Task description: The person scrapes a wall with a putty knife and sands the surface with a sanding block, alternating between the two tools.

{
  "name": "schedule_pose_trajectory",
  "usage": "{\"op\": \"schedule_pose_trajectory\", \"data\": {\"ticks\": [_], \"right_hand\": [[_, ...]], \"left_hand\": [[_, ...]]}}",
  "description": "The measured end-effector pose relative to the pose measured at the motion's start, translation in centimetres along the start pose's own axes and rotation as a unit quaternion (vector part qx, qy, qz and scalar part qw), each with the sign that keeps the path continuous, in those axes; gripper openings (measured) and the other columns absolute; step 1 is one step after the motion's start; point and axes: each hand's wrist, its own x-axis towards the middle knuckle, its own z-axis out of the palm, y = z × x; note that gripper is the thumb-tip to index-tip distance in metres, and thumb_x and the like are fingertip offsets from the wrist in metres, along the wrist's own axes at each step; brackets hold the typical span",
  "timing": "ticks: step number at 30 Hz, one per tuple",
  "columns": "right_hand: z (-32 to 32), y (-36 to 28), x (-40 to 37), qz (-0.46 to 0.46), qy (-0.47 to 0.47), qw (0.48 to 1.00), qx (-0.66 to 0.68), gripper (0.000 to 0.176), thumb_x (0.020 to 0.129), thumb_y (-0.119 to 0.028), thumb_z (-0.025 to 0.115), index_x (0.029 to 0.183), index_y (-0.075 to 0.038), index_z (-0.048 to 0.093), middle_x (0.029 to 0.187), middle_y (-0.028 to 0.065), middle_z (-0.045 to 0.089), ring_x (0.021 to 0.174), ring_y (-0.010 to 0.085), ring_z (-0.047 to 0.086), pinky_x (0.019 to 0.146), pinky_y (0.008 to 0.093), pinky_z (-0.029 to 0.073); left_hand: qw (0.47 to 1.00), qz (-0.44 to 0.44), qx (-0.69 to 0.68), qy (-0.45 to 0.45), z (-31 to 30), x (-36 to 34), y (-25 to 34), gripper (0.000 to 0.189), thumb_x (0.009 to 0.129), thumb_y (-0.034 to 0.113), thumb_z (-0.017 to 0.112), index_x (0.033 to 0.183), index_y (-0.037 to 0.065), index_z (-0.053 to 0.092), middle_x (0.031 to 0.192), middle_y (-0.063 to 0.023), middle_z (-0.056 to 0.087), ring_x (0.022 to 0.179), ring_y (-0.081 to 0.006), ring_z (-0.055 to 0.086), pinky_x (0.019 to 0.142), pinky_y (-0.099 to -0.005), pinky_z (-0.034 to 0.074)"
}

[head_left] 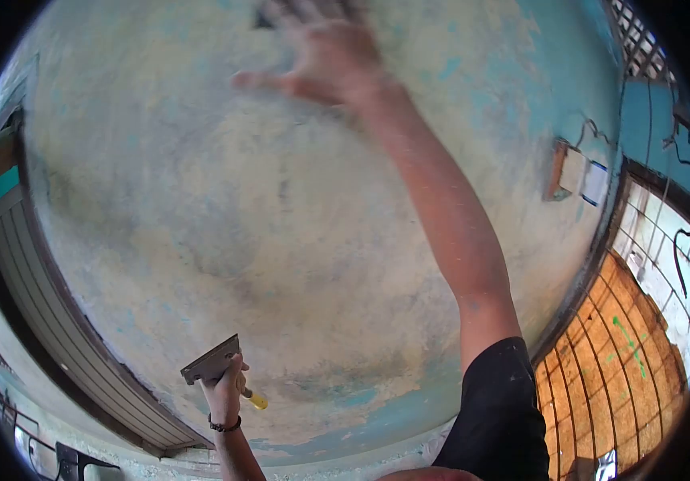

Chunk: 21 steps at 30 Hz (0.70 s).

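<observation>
My left hand (223,391), low in the view, is closed around a wide-bladed scraper (212,362) with a yellow handle end, its dark metal blade tilted up to the right. A bracelet circles that wrist. High up, my right hand (325,52) reaches over the patchy wall (281,264), its thumb stretched out to the left and its fingers spread, blurred by motion. Beside these fingertips a small dark patch (265,18) shows on the wall. Worn cream plaster covers most of the wall, with blue paint left in places.
A slatted door (48,297) in a dark frame stands at the left. On the right, a small wooden box (560,170) with wires is fixed to the wall. Beyond it, a barred opening with an orange-brown board (613,353) lies at the right edge.
</observation>
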Motion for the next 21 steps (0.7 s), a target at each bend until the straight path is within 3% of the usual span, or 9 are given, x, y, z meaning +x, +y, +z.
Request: {"op": "schedule_pose_trajectory", "data": {"ticks": [3,5,7,9,11,13,16,19,21], "right_hand": [[-0.8,1.4,-0.7,-0.077,-0.008,0.997,0.028,0.111,0.087,-0.087,0.042,0.166,-0.014,0.017,0.173,0.0143,0.01,0.16,0.0341,0.006,0.13,0.053,0.001],[1.5,2.4,-0.6,0.036,0.032,0.975,-0.217,0.107,0.089,-0.084,0.043,0.166,-0.015,0.017,0.173,0.014,0.012,0.16,0.0335,0.007,0.13,0.0531,0.002],[-0.5,7.7,-2.6,0.033,0.021,0.999,-0.03,0.104,0.091,-0.081,0.045,0.166,-0.015,0.017,0.173,0.0142,0.012,0.16,0.0333,0.007,0.13,0.053,0.002],[-0.4,12.0,-5.1,0.099,0.057,0.99,-0.084,0.099,0.094,-0.074,0.05,0.166,-0.015,0.016,0.173,0.0144,0.012,0.16,0.0335,0.007,0.13,0.0525,0.003],[-0.5,15.5,-8.4,0.158,0.043,0.978,-0.127,0.096,0.096,-0.068,0.053,0.167,-0.015,0.015,0.173,0.0141,0.012,0.16,0.0333,0.006,0.13,0.052,0.003],[-1.3,17.0,-10.3,0.215,0.018,0.969,-0.117,0.097,0.096,-0.066,0.054,0.167,-0.014,0.014,0.173,0.0137,0.01,0.16,0.0324,0.005,0.13,0.0519,0.003],[-1.4,19.1,-12.0,0.234,0.033,0.968,-0.084,0.099,0.095,-0.068,0.055,0.167,-0.014,0.013,0.174,0.013,0.009,0.161,0.0318,0.004,0.13,0.0522,0.002],[0.7,24.0,-14.2,0.115,0.177,0.973,-0.095,0.086,0.098,-0.066,0.051,0.166,-0.019,0.025,0.171,0.0146,0.023,0.156,0.0395,0.021,0.126,0.0515,0.013],[0.9,25.7,-15.1,0.178,0.164,0.966,-0.088,0.087,0.097,-0.069,0.048,0.165,-0.02,0.026,0.171,0.0154,0.021,0.157,0.0383,0.019,0.126,0.051,0.013]], "left_hand": [[0.994,-0.046,-0.028,-0.092,0.9,-0.1,-3.1,0.013,0.096,0.012,0.072,0.09,0.001,0.068,0.068,-0.0028,0.062,0.045,-0.0064,0.042,0.044,-0.0262,0.031],[0.992,-0.061,-0.015,-0.114,1.5,-0.9,-4.0,0.014,0.097,0.013,0.071,0.091,0.001,0.067,0.066,-0.0019,0.06,0.044,-0.0056,0.04,0.043,-0.0252,0.029],[0.99,-0.09,-0.01,-0.11,1.4,-1.5,-4.4,0.014,0.097,0.013,0.072,0.091,0.002,0.067,0.067,-0.0021,0.06,0.044,-0.0052,0.04,0.043,-0.0249,0.029],[0.993,-0.084,0.007,-0.079,1.0,-1.7,-4.2,0.018,0.096,0.015,0.073,0.087,0.002,0.065,0.063,0.0,0.055,0.043,-0.0048,0.038,0.042,-0.0245,0.027],[0.997,-0.065,0.023,-0.037,0.5,-1.7,-3.8,0.026,0.095,0.02,0.075,0.078,0.004,0.063,0.053,0.0046,0.044,0.039,-0.0052,0.033,0.041,-0.0248,0.024],[0.998,-0.055,0.03,-0.007,-0.4,-1.6,-2.9,0.028,0.095,0.02,0.075,0.077,0.004,0.062,0.053,0.0049,0.043,0.039,-0.0051,0.033,0.041,-0.0247,0.024],[0.998,-0.056,0.035,0.01,-2.3,-1.2,-2.5,0.029,0.096,0.021,0.074,0.075,0.005,0.06,0.052,0.0054,0.042,0.039,-0.005,0.033,0.041,-0.0245,0.025],[0.998,-0.057,0.038,0.013,-4.0,-1.1,-2.7,0.03,0.096,0.022,0.074,0.075,0.005,0.06,0.051,0.0057,0.041,0.039,-0.0049,0.033,0.041,-0.0244,0.025],[0.998,-0.051,0.034,0.018,-5.4,-1.0,-2.8,0.031,0.096,0.022,0.073,0.075,0.005,0.06,0.051,0.0058,0.041,0.039,-0.0049,0.033,0.041,-0.0243,0.025]]}}
